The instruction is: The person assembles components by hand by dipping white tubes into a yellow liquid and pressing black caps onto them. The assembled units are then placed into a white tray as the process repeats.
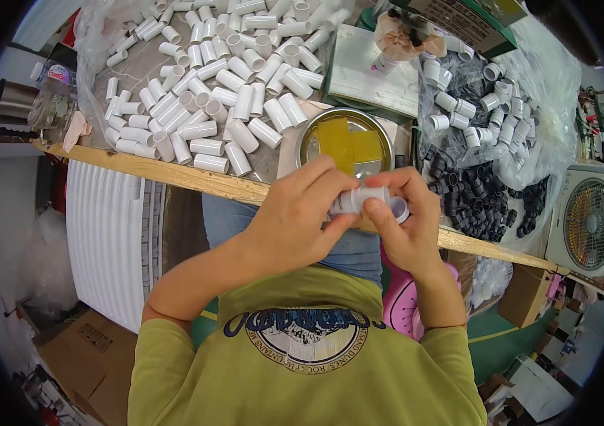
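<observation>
Close over the table's front edge, my left hand [300, 209] is closed round one end of a white plastic tube [362, 199]. My right hand [410, 224] pinches at the tube's other end, its fingers also curled round a short white plastic ring [399, 209] whose open mouth faces up. The tube lies sideways between both hands, with part of it hidden by the fingers. Just beyond them sits a round metal dish [302, 145] with yellow sponge-like pieces [334, 140] in it.
Many white tubes [209, 128] cover the table on the left. Short white pieces [508, 131] and small black rings [469, 199] lie in plastic film at right. A flat metal-topped block [369, 71] stands behind the dish. Wooden edging [167, 170] runs along the front; a fan [588, 221] stands far right.
</observation>
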`<state>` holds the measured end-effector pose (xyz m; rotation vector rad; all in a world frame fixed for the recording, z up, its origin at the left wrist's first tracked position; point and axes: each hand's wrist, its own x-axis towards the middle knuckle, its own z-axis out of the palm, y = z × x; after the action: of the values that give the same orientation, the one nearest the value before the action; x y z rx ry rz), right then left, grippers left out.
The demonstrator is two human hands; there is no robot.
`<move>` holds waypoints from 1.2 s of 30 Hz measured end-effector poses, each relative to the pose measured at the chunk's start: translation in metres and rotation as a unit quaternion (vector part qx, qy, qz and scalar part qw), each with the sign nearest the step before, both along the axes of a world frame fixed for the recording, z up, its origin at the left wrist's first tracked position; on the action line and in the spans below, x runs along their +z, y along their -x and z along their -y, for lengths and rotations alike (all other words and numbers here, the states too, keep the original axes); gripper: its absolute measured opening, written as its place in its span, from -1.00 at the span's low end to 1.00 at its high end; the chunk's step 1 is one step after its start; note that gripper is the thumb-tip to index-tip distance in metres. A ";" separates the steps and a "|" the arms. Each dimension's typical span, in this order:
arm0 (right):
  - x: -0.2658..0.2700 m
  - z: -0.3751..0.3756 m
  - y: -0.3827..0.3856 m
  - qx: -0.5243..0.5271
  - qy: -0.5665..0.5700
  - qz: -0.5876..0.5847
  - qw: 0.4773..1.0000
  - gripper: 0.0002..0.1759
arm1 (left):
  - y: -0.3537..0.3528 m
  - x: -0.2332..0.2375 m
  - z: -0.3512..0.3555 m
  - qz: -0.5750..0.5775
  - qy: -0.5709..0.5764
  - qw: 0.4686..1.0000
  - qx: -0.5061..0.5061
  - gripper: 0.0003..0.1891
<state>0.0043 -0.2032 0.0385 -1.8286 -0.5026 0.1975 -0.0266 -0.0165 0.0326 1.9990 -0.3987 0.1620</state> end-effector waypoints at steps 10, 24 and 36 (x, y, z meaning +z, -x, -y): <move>0.037 0.020 0.013 0.206 -0.055 0.121 0.970 -0.67 | 0.016 0.011 -0.014 -0.412 0.303 0.798 -0.319 -0.67; -0.009 0.080 -0.060 -0.177 0.351 0.159 0.906 -0.75 | 0.061 0.112 0.022 -0.493 0.628 0.567 -0.200 -0.51; -0.016 0.074 -0.057 -0.176 0.368 0.255 0.877 -0.83 | 0.048 0.126 0.079 -0.477 0.595 0.557 -0.329 -0.53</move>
<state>0.0615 -0.2774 0.0223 -2.7079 -0.4729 -0.4191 -0.0741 -0.0955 0.1590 0.2750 -0.1616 -0.8999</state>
